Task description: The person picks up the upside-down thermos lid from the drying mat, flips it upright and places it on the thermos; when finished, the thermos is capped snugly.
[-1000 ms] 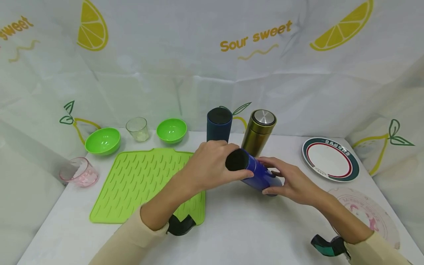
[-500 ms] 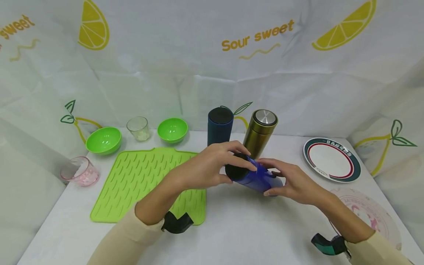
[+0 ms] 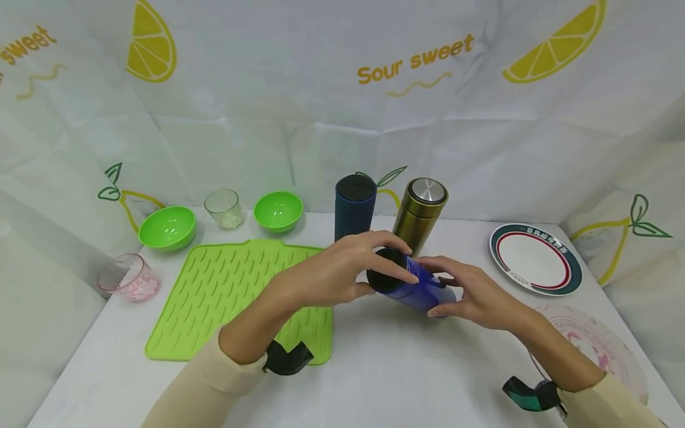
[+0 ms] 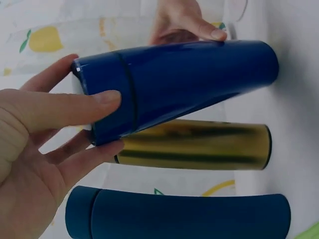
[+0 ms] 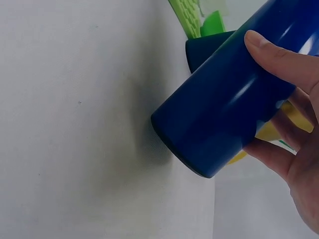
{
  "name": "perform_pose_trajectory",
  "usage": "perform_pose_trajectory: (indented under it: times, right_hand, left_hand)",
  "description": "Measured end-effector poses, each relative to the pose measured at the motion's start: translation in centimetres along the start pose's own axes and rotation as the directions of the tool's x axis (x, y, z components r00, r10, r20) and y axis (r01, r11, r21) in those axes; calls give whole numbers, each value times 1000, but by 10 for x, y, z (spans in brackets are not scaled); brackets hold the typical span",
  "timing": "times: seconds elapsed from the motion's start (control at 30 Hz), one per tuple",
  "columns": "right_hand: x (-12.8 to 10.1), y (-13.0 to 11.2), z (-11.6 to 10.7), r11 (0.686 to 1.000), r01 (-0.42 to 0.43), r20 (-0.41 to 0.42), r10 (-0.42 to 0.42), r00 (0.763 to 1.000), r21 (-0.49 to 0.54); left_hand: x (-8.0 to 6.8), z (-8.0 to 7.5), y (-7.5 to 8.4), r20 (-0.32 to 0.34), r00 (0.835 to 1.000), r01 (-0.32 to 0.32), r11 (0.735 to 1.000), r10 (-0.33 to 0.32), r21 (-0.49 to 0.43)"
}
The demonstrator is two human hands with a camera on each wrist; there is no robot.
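Observation:
A glossy blue thermos [image 3: 423, 292] is tilted over the table in the head view, its dark cap end toward the left. My left hand [image 3: 334, 270] grips that cap end; in the left wrist view, the fingers [image 4: 102, 102] spread round the lid, above a dark seam. Lower on the body, my right hand [image 3: 476, 297] holds the thermos between thumb and fingers, and its base is close over the table in the right wrist view. Behind stand a gold thermos [image 3: 419, 215] with a silver-topped lid and a dark blue thermos [image 3: 355, 208], partly covered by my left hand.
A green ridged mat [image 3: 230, 297] lies left on the white table [image 3: 396, 380]. Beyond it are two green bowls [image 3: 167, 227] and a clear glass [image 3: 225, 209]; a pink glass [image 3: 131, 278] sits left. At right lie a rimmed plate [image 3: 535, 258] and a pink-patterned plate [image 3: 615, 351].
My left hand has turned about the thermos's cap end and taken a new grip, its thumb now lower and its fingers over the top. The right hand has stayed in place.

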State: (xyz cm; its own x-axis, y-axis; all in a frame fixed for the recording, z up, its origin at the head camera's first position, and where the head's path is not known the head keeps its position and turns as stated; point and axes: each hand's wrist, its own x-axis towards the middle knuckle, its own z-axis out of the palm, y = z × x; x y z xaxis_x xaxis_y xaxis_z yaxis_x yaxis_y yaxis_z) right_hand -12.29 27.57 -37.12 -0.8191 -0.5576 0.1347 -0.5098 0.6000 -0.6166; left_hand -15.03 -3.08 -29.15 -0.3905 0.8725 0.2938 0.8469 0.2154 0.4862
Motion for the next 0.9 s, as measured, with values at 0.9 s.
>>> perform_pose_trajectory:
  times: [0.9]
  right_hand:
    - [3,-3,2,999,18,-21,-18,1000,-27]
  left_hand:
    - [-2,2,-5,-72,997,5,998,-1,59]
